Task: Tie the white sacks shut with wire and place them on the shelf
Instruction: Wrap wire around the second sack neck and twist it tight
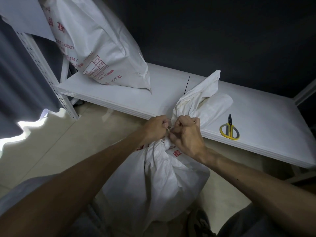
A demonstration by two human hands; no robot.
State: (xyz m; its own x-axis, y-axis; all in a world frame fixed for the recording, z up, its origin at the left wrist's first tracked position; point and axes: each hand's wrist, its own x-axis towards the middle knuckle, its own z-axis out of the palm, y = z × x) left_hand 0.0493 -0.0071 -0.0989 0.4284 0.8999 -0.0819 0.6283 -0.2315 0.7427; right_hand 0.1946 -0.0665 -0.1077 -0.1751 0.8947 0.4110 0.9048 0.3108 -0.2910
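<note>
White sack (153, 182) stands on the floor, near centre, its gathered neck flaring over the near edge of the shelf (119, 94). Left hand (156, 128) and right hand (187, 134), fingers curled, each pinch the wire (168, 130) at the neck. Second sack (102, 48) leans on the shelf far left; scissors (229, 130) lie on it at right

Between the left hand (156, 127) and right hand (185, 134) only a sliver of wire (168, 130) shows (too thin to trace); curled fingers cover the neck of the sack (153, 185). Far up-left of the hands, a second sack (95, 48) runs off the top edge.
</note>
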